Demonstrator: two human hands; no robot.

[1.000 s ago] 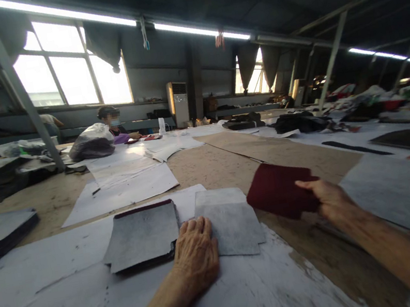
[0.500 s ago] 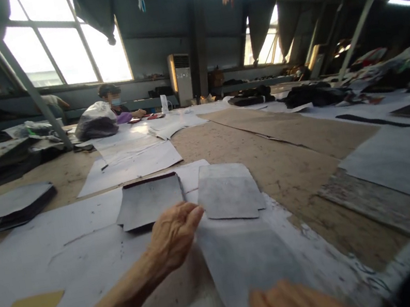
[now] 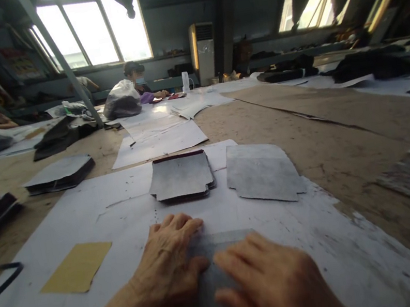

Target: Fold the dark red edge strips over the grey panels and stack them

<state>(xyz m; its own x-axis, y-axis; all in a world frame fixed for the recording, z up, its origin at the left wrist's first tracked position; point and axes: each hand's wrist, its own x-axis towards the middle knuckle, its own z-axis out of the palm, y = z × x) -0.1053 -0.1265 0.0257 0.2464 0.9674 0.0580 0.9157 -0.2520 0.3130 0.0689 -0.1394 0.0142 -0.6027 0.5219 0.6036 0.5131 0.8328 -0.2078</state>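
Note:
A grey, cloth-like sheet lies right in front of me, partly hidden under both hands. My left hand rests palm down at its left edge, fingers stretched forward and thumb apart. Over its right part is my right hand, slightly blurred, with thumb and fingers spread and nothing visible between them. Just beyond stands a neat stack of grey pieces with dark edges, notched at the near corners. To its right lies a similar flat grey piece.
White paper covers the table under the work, with a yellow-brown piece at left. More stacked pieces stand farther left, near a metal post. A masked person sits across the table; another person is at far left.
My left hand has come back from beside the flat grey piece onto the near sheet. My right hand has moved forward over that sheet. The view has turned left and downward.

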